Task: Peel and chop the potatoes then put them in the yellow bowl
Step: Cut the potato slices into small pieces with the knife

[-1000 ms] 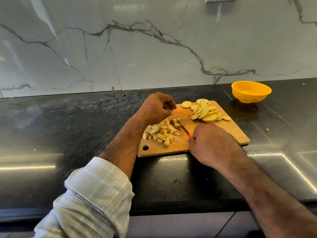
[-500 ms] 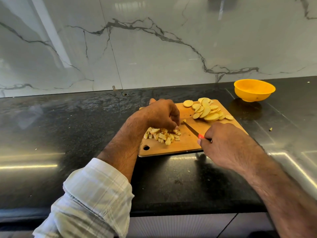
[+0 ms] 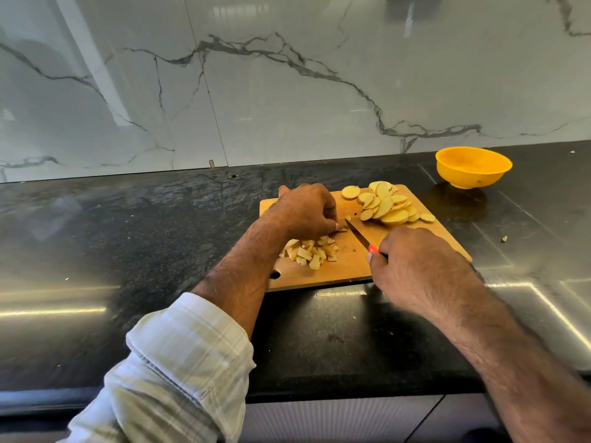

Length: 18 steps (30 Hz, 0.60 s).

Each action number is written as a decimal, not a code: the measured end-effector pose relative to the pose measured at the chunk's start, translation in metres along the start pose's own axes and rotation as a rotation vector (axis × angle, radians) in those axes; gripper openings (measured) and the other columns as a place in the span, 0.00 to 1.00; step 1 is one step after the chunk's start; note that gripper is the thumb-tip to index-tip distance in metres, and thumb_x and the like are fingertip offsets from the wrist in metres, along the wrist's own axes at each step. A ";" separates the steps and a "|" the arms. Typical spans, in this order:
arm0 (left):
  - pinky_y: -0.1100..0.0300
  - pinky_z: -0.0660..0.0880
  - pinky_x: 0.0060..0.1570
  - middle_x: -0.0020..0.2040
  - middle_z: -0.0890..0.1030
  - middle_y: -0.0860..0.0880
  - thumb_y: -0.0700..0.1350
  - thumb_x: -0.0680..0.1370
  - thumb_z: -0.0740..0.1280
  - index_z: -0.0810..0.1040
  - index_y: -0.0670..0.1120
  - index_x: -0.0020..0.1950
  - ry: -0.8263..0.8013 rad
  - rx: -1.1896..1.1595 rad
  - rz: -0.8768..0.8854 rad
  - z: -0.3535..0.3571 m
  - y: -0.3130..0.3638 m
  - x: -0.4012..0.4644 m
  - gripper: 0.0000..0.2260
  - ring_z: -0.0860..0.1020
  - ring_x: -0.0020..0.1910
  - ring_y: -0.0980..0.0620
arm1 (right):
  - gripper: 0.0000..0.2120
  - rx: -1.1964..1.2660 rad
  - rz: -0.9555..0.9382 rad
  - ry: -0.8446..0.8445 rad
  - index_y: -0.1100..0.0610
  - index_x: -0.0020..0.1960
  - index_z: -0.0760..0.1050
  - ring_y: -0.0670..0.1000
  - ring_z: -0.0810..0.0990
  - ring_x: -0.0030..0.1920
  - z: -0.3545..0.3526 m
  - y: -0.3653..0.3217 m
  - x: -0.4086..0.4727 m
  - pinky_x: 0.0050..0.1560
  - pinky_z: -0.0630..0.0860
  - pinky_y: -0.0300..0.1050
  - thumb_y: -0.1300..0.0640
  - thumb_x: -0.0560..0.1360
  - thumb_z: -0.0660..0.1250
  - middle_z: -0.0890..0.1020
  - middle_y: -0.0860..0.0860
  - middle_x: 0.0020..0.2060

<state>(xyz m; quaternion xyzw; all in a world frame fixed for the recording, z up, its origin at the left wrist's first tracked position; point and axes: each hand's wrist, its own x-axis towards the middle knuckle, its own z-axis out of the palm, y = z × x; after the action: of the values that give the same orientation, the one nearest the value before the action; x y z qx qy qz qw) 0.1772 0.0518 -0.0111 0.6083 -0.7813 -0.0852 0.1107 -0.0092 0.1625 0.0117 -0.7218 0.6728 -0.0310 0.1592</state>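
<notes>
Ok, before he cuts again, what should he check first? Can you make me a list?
1. Right hand grips the knife firmly: ok.
2. Left hand fingertips curled back from the blade: cannot tell, they sit very close.
3. Cutting board flat on the counter: ok.
4. Potato slices waiting within reach: ok.
5. Chopped pieces clear of the blade: ok.
6. Yellow bowl nearby, upright: ok.

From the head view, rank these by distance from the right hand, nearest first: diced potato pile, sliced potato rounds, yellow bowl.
From the right hand:
1. Diced potato pile, just to its left on the board, and sliced potato rounds, beyond it at the board's far side: too close to call.
2. Yellow bowl, far right, off the board.
</notes>
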 end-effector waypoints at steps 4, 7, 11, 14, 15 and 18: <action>0.31 0.58 0.75 0.47 0.81 0.58 0.52 0.80 0.73 0.82 0.55 0.45 0.002 0.017 -0.008 0.001 0.004 0.001 0.05 0.76 0.54 0.55 | 0.10 0.022 0.004 0.011 0.52 0.53 0.72 0.50 0.77 0.45 0.008 -0.014 0.001 0.42 0.74 0.45 0.45 0.82 0.64 0.75 0.50 0.41; 0.31 0.59 0.75 0.46 0.81 0.58 0.52 0.80 0.73 0.82 0.55 0.45 -0.005 0.047 -0.018 0.001 0.005 0.002 0.05 0.75 0.53 0.55 | 0.10 -0.007 0.011 -0.013 0.51 0.53 0.69 0.53 0.78 0.50 0.012 -0.022 -0.001 0.48 0.78 0.49 0.46 0.82 0.65 0.73 0.50 0.42; 0.32 0.60 0.73 0.48 0.82 0.57 0.51 0.80 0.73 0.83 0.54 0.47 -0.019 0.070 0.002 0.001 0.005 0.002 0.03 0.77 0.55 0.54 | 0.10 -0.042 -0.003 -0.049 0.53 0.56 0.72 0.55 0.79 0.51 0.001 -0.035 0.001 0.56 0.82 0.55 0.49 0.80 0.68 0.76 0.52 0.45; 0.33 0.59 0.72 0.48 0.82 0.58 0.52 0.80 0.73 0.84 0.54 0.47 0.012 0.102 0.009 0.001 0.003 0.001 0.04 0.77 0.55 0.54 | 0.12 -0.093 -0.044 -0.068 0.53 0.59 0.72 0.56 0.80 0.53 -0.004 -0.034 -0.002 0.57 0.82 0.56 0.49 0.80 0.69 0.78 0.52 0.47; 0.33 0.60 0.72 0.47 0.82 0.59 0.53 0.80 0.74 0.84 0.55 0.46 0.021 0.110 0.002 0.000 0.001 0.001 0.04 0.77 0.54 0.55 | 0.11 -0.117 -0.065 -0.061 0.52 0.56 0.71 0.54 0.80 0.51 -0.004 -0.030 -0.005 0.56 0.82 0.55 0.48 0.80 0.69 0.77 0.51 0.45; 0.33 0.60 0.72 0.47 0.81 0.60 0.53 0.79 0.75 0.83 0.56 0.46 0.023 0.079 0.001 -0.003 -0.006 0.000 0.04 0.76 0.55 0.55 | 0.11 -0.127 -0.082 -0.032 0.50 0.49 0.68 0.50 0.78 0.45 -0.009 -0.015 -0.015 0.44 0.77 0.47 0.46 0.81 0.67 0.76 0.49 0.41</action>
<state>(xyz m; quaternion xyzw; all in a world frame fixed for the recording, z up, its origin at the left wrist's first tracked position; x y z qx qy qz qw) 0.1832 0.0502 -0.0095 0.6129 -0.7830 -0.0470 0.0955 0.0010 0.1764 0.0267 -0.7579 0.6405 0.0166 0.1226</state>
